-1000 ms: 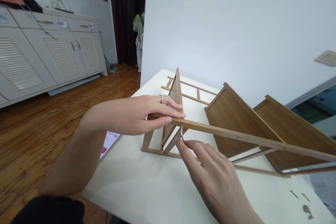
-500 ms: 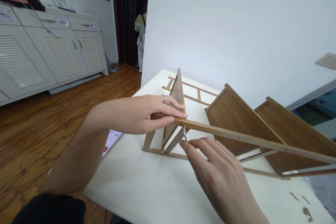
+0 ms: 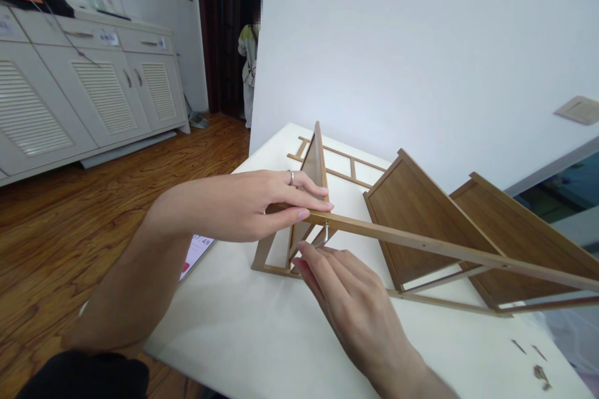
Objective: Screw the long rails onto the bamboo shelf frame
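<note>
My left hand [image 3: 262, 204], a ring on one finger, lies across the near end of a wooden shelf frame [image 3: 393, 235] and grips its rail and the adjoining panel edge. Below that rail, my right hand [image 3: 349, 299] pinches the long arm of a small metal hex key [image 3: 326, 234]. The key's short end points up into a screw hole on the rail's underside. Three brown wooden panels stand tilted within the frame, among them a middle panel [image 3: 416, 212] and a right panel [image 3: 524, 230]. The left panel [image 3: 314, 162] is partly behind my left hand.
Loose screws [image 3: 540, 374] lie on the white table [image 3: 262, 336] at the lower right. A phone [image 3: 196, 252] sits by the left edge under my forearm. Behind the shelf lies a slatted wooden frame [image 3: 353, 168]. A person [image 3: 249, 68] stands by the doorway; a white cabinet [image 3: 103, 81] is left.
My right hand has moved left, swinging the hex key's long arm from pointing towards me round to the left. My left hand stays on the frame.
</note>
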A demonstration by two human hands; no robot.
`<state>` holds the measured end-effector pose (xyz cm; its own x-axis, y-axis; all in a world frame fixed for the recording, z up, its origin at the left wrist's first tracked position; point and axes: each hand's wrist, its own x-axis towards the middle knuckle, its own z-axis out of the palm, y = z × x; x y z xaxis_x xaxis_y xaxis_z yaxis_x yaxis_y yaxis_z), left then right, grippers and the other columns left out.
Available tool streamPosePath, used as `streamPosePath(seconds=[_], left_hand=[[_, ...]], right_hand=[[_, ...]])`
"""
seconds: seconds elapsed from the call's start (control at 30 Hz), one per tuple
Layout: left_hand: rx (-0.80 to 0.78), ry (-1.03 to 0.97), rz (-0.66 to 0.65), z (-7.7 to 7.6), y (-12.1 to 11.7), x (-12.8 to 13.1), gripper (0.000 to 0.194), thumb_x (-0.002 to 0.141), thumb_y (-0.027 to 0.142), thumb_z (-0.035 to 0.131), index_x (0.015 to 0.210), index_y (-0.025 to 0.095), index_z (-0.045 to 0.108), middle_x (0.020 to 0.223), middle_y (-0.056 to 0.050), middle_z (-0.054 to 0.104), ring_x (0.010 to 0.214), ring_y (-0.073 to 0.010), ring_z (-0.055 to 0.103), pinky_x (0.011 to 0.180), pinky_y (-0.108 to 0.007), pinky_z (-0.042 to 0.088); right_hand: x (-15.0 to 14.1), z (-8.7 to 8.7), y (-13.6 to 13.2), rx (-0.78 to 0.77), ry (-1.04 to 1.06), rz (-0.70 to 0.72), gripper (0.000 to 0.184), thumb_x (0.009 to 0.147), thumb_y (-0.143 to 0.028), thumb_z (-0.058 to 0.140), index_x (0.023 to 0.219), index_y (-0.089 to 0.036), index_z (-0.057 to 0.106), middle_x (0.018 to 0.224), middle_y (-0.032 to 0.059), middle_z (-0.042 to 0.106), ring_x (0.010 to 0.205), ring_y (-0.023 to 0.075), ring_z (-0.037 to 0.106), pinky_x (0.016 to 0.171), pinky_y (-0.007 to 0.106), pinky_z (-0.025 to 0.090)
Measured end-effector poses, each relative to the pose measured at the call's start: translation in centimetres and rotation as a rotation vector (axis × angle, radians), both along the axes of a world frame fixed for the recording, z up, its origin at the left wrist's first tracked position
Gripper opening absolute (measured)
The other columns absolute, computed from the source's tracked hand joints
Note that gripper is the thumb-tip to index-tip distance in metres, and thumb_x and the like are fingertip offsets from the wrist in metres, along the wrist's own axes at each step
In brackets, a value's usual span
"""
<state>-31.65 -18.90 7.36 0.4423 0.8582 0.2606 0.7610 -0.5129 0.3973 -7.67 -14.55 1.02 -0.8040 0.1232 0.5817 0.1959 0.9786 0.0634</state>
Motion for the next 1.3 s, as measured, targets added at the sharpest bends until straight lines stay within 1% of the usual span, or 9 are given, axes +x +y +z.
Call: streamPosePath(seconds=[0.2,0.37,0.5,0.73,0.83,1.0,1.07,1.2,1.3], left_hand=[[-0.023,-0.012,0.007,0.0,0.1,-0.1,0.039,0.111,0.03,0.044,0.145,0.029,0.064,0.155,0.0,0.06,0.146,-0.0159,0.052,0.122,-0.023,0.038],[-0.035,-0.022,-0.004,0.0,0.1,-0.2,0.041,0.112,0.032,0.042,0.146,0.028,0.063,0.156,-0.001,0.059,0.148,-0.0172,0.051,0.123,-0.025,0.037],[-0.036,-0.025,-0.004,0.0,0.1,-0.2,0.041,0.112,0.032,0.041,0.147,0.028,0.063,0.157,-0.001,0.058,0.148,-0.0155,0.051,0.123,-0.023,0.035],[-0.02,-0.024,-0.028,0.3,0.2,-0.2,0.04,0.112,0.032,0.043,0.143,0.025,0.066,0.152,-0.004,0.063,0.145,-0.0176,0.054,0.119,-0.024,0.04],[-0.032,-0.045,-0.006,0.1,0.2,-0.3,0.039,0.111,0.034,0.044,0.144,0.028,0.066,0.153,-0.003,0.061,0.145,-0.0177,0.055,0.12,-0.025,0.039],[-0.055,-0.058,0.001,0.0,0.1,-0.3,0.04,0.111,0.034,0.043,0.143,0.027,0.066,0.154,-0.002,0.06,0.145,-0.0164,0.054,0.12,-0.023,0.038],[-0.051,-0.063,-0.006,0.0,0.1,-0.3,0.04,0.112,0.035,0.043,0.143,0.027,0.066,0.155,-0.002,0.06,0.146,-0.0165,0.053,0.121,-0.023,0.038],[-0.045,-0.052,-0.037,0.1,0.2,-0.2,0.041,0.112,0.034,0.041,0.144,0.025,0.065,0.155,-0.004,0.06,0.148,-0.0173,0.051,0.122,-0.024,0.037],[-0.04,-0.038,-0.051,0.2,0.2,-0.3,0.041,0.112,0.031,0.041,0.145,0.024,0.064,0.153,-0.004,0.062,0.149,-0.0181,0.05,0.122,-0.025,0.037]], right_hand=[[-0.6,0.2,0.3,0.025,0.013,0.032,0.017,0.107,-0.007,0.048,0.109,-0.009,0.065,0.086,0.0052,0.074,0.075,0.0166,0.065,0.072,0.031,0.051],[-1.0,0.9,0.4,0.122,0.008,0.054,0.022,0.108,-0.007,0.044,0.113,-0.006,0.065,0.087,0.0071,0.076,0.074,0.0151,0.067,0.07,0.03,0.051],[-1.2,0.9,0.4,0.185,0.016,0.049,0.021,0.107,-0.006,0.045,0.114,-0.005,0.065,0.084,0.0065,0.075,0.074,0.0146,0.067,0.067,0.03,0.051],[-1.9,0.6,0.2,0.32,0.087,0.025,0.014,0.102,-0.008,0.059,0.114,-0.005,0.065,0.076,0.003,0.07,0.064,0.0142,0.056,0.057,0.034,0.041],[-1.7,1.1,-0.4,0.379,0.033,-0.03,0.016,0.101,-0.007,0.056,0.114,-0.007,0.066,0.073,0.0025,0.065,0.065,0.0163,0.052,0.057,0.035,0.04],[-1.2,2.5,-1.1,0.495,-0.092,-0.047,0.024,0.098,-0.003,0.053,0.116,0.0,0.067,0.075,0.005,0.06,0.069,0.0196,0.05,0.06,0.036,0.038],[-1.2,3.1,-1.1,0.546,-0.106,-0.033,0.021,0.097,-0.003,0.053,0.111,-0.001,0.07,0.073,0.0046,0.057,0.067,0.0197,0.047,0.059,0.037,0.035],[-1.6,4.1,-0.8,0.585,-0.149,0.058,0.022,0.097,-0.002,0.051,0.087,-0.012,0.069,0.071,0.0034,0.051,0.066,0.0195,0.043,0.06,0.038,0.029],[-1.9,4.4,-0.6,0.594,-0.2,0.097,0.024,0.098,-0.004,0.05,0.085,-0.014,0.067,0.072,0.0035,0.052,0.067,0.02,0.043,0.061,0.038,0.03]])
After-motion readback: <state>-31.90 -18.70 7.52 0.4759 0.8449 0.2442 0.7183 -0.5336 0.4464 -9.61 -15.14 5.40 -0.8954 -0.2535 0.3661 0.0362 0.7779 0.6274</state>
